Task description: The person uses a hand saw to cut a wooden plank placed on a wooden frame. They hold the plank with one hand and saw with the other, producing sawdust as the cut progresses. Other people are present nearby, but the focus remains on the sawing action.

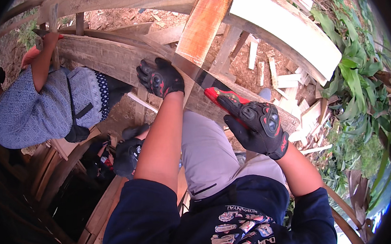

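Note:
My right hand [255, 122], in a black glove with red trim, is closed round the red handle [224, 97] of a handsaw. Its dark blade [190, 68] lies across a reddish-brown board [207, 25], near the board's close end. That board rests over long wooden beams and points away from me. My left hand [161, 79], gloved the same way, lies on a weathered grey beam [107, 57] just left of the board. Its fingers are apart and it holds nothing that I can see.
A pale, sunlit plank [285, 31] lies at the far right. Wood offcuts [293, 83] litter the ground beside leafy plants [353, 72]. At left, a person in a patterned blue-grey top [54, 101] has a hand [51, 39] at the beam. Another person in a dark cap [127, 157] is lower down.

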Motion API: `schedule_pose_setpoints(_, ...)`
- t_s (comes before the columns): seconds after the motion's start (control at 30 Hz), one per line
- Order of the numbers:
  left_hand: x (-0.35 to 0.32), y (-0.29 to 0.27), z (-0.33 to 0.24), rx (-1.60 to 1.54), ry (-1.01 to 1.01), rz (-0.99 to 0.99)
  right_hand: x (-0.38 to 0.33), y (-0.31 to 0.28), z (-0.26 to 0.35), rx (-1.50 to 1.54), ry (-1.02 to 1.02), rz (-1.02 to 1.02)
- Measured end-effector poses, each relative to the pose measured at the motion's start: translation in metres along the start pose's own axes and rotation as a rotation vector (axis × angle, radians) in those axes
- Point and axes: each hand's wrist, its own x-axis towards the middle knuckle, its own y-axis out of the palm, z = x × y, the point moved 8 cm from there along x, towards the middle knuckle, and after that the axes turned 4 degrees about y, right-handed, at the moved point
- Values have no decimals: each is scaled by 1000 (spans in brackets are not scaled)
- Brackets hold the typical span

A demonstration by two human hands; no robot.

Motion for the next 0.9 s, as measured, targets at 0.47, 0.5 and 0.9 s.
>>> schedule_pose_setpoints(0.47,2,7,9,-43,-5,-22,-35,-34,-7,-122,60,22)
schedule_pose_setpoints(0.5,2,8,9,-45,2,-32,-40,-39,-7,-137,57,20)
schedule_pose_setpoints(0.9,2,0,-3,-69,73,-18,57,16,-17,22,47,-97)
